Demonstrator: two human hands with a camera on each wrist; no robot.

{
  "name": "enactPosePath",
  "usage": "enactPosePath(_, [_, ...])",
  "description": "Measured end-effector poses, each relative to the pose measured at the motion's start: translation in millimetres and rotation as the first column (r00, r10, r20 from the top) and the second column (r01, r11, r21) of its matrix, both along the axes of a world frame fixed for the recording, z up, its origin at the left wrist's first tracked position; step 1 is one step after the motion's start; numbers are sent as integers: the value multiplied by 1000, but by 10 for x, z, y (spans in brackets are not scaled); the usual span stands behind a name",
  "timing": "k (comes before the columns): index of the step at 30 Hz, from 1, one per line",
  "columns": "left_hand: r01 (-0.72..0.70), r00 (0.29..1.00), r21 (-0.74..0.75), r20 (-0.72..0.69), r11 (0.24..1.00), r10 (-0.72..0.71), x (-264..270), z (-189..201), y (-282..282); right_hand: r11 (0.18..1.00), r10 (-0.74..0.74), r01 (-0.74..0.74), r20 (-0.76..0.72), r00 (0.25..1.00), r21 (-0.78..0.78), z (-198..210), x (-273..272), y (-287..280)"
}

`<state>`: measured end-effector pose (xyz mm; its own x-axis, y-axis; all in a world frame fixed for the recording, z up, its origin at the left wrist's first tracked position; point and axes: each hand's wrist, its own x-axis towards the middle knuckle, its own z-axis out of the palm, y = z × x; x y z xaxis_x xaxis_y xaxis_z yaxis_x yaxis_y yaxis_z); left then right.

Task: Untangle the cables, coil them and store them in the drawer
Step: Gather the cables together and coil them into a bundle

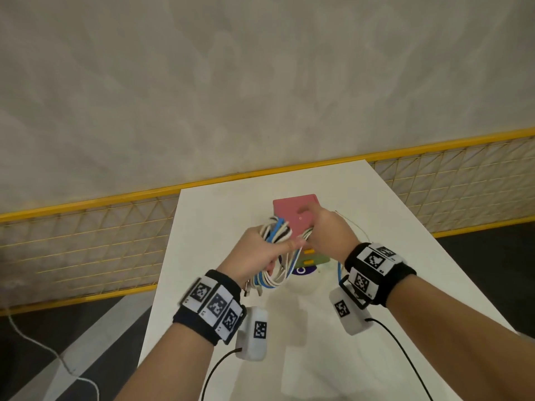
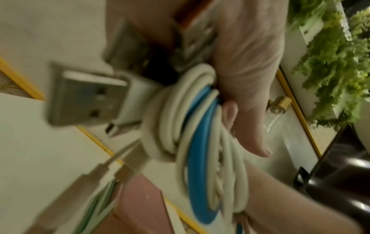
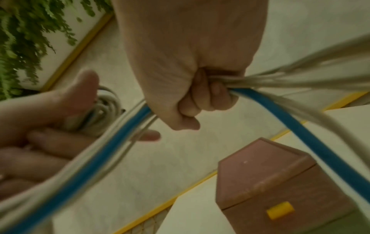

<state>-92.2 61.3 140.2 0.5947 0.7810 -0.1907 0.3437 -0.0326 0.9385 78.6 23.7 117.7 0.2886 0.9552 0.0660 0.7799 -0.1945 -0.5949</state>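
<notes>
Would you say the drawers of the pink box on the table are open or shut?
Shut: the drawer unit's front with its yellow handle sits flush with the body.

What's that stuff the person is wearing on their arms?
Both hands are bare, no sleeves. Each wrist wears a wide black band covered with white tiles printed with black square codes, the same on the right band. A small white box with one such code hangs under each wrist, and a thin black wire trails from it.

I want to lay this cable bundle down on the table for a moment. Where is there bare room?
Bare table lies left of the pink drawer box, and right of it toward the edge. It is crowded directly before the box, where both hands hold the cables.
</notes>
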Motion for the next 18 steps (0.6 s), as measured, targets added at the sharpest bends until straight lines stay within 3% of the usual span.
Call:
enactPosePath(4, [-59,996,19,-58,998,60,111,-198,-38,999,-37,38,20,999,-38,24,-71,29])
enactPosePath(10, [-100,993,92,-58,991,106,89,-211,-14,996,91,-94,-183,979,-7,-24,53,-76])
enactPosePath(15, [-11,1000,68,25,998,10,-14,-126,35,960,210,-274,-521,828,-49,-78,313,-329])
enactPosePath(18, [-32,989,-43,140,999,38,-21,-182,32,930,255,-360,-590,766,-66,-103,379,-447])
